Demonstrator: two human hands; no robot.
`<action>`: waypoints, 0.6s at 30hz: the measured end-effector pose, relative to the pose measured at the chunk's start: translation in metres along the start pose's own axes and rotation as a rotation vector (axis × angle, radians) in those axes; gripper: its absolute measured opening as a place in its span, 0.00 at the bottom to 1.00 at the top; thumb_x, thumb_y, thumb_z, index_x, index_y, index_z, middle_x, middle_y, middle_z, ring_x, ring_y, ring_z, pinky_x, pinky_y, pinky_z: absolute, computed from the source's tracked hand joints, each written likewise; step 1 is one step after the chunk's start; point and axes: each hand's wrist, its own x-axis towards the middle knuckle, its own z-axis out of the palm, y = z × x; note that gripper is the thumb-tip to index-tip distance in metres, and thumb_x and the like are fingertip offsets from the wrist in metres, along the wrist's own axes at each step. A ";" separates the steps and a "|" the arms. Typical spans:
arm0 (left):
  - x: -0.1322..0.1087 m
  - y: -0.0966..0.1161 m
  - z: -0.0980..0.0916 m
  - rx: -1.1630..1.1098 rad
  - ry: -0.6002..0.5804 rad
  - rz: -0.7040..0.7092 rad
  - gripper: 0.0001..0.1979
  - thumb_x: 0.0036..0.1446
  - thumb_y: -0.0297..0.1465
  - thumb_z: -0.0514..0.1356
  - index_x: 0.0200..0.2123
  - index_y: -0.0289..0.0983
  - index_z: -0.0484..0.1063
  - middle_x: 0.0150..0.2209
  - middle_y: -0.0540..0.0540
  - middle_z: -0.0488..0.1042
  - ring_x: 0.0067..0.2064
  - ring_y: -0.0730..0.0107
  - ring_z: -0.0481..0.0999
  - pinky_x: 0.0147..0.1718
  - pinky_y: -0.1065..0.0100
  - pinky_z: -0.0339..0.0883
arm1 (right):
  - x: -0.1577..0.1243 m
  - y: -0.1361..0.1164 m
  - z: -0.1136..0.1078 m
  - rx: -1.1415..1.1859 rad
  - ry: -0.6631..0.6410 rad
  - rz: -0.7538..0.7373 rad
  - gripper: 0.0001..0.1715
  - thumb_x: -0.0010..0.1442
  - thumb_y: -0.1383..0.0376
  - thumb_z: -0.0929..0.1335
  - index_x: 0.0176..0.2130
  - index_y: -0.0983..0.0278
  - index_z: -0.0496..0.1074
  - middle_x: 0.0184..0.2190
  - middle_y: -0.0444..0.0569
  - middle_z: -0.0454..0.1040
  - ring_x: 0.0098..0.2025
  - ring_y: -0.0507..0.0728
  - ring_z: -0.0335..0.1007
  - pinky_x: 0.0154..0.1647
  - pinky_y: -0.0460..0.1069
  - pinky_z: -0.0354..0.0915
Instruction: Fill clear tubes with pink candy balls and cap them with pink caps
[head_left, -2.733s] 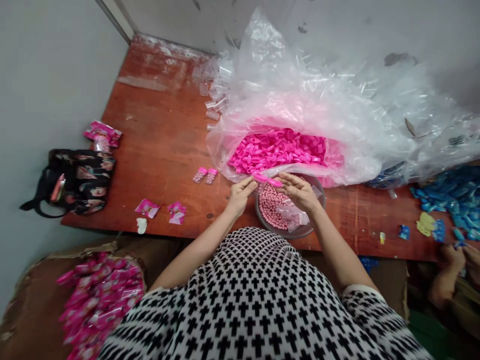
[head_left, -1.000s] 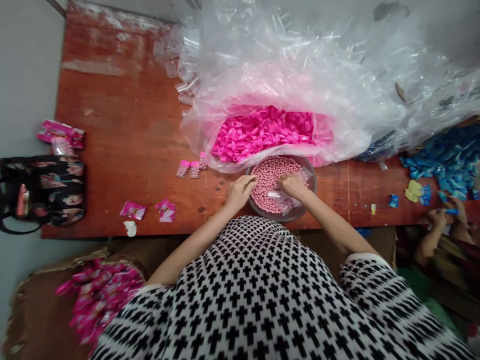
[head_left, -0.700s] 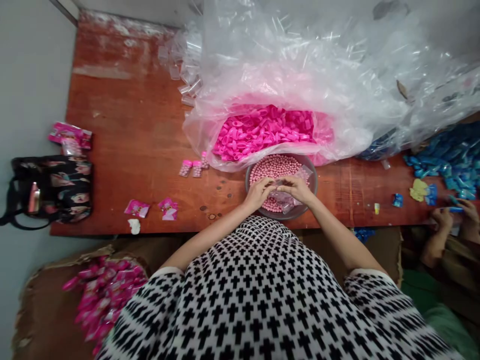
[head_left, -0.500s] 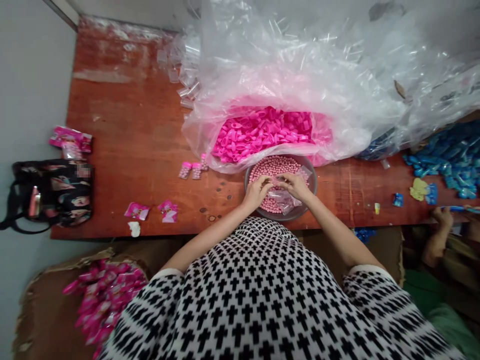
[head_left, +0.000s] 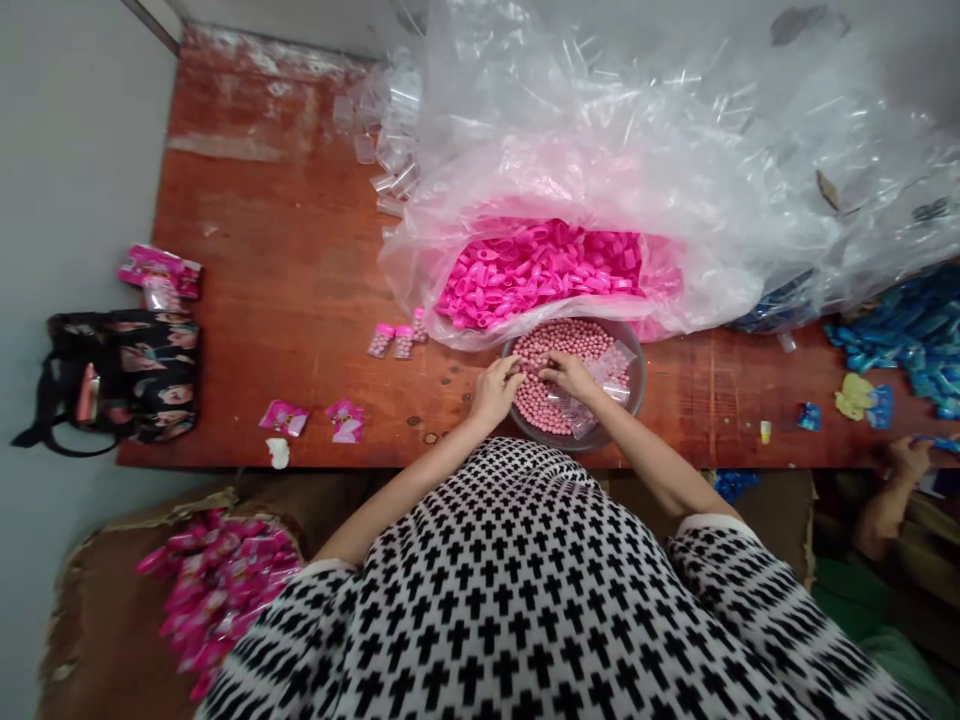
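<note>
round beads (head_left: 534,408) | curved grey bowl (head_left: 640,388) | left fingers (head_left: 507,371), right fingers (head_left: 558,361) bent; hold: can't tell

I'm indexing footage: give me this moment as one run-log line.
left hand: at bowl; right hand: over pink beads; held items: unclear; clear plastic pieces: in bowl

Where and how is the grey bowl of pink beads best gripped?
Probably the grey bowl by its round rim, left and right, from the near side: the plastic bag crowds its far side, and the pink beads lying loose inside favour keeping it level.
</note>
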 end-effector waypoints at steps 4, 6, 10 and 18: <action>0.005 0.009 0.009 -0.060 -0.099 0.016 0.14 0.55 0.29 0.59 0.46 0.37 0.73 0.43 0.44 0.77 0.44 0.63 0.76 0.47 0.61 0.69 | -0.024 -0.007 -0.008 0.564 0.124 0.009 0.19 0.50 0.58 0.70 0.41 0.63 0.70 0.37 0.46 0.74 0.37 0.54 0.70 0.42 0.50 0.67; 0.008 0.012 0.014 -0.153 -0.104 -0.003 0.13 0.55 0.30 0.59 0.43 0.36 0.74 0.43 0.44 0.77 0.45 0.63 0.76 0.48 0.60 0.68 | -0.033 -0.013 -0.015 0.637 0.138 0.030 0.21 0.48 0.57 0.71 0.42 0.63 0.69 0.37 0.46 0.74 0.37 0.54 0.71 0.41 0.51 0.68; 0.013 0.012 0.018 -0.436 -0.162 -0.115 0.17 0.53 0.34 0.60 0.45 0.33 0.73 0.44 0.42 0.77 0.40 0.62 0.77 0.42 0.58 0.72 | -0.044 -0.024 -0.038 0.527 0.148 -0.043 0.28 0.50 0.57 0.71 0.49 0.61 0.66 0.41 0.48 0.73 0.40 0.55 0.71 0.43 0.51 0.68; 0.014 0.021 0.006 -0.350 -0.209 0.048 0.18 0.49 0.38 0.63 0.41 0.34 0.76 0.43 0.42 0.77 0.46 0.59 0.75 0.51 0.56 0.67 | -0.052 -0.040 -0.056 0.216 0.132 -0.271 0.14 0.58 0.60 0.66 0.44 0.62 0.72 0.40 0.51 0.76 0.42 0.56 0.72 0.47 0.52 0.65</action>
